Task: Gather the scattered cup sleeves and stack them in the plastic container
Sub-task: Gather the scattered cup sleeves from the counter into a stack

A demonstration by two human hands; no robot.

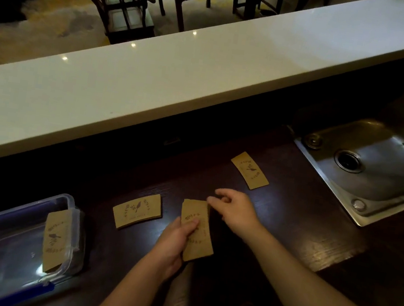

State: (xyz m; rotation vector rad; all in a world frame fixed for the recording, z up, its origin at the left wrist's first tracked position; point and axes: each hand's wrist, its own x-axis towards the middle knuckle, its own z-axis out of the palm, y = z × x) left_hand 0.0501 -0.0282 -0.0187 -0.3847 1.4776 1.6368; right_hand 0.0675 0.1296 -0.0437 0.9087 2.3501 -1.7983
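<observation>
My left hand [174, 242] grips a small stack of brown cardboard cup sleeves [197, 232] just above the dark wooden counter. My right hand [235, 209] touches the stack's top right corner with its fingertips, fingers curled. One loose sleeve [137, 210] lies flat to the left of the stack. Another loose sleeve [250, 170] lies farther back on the right. The clear plastic container [0, 249] with blue clips stands at the lower left, and one sleeve [54, 243] leans inside against its right wall.
A steel sink [381, 162] is set into the counter at the right. A long white raised bar top [181, 72] runs across behind the work surface. Chairs and tables stand on the floor beyond it.
</observation>
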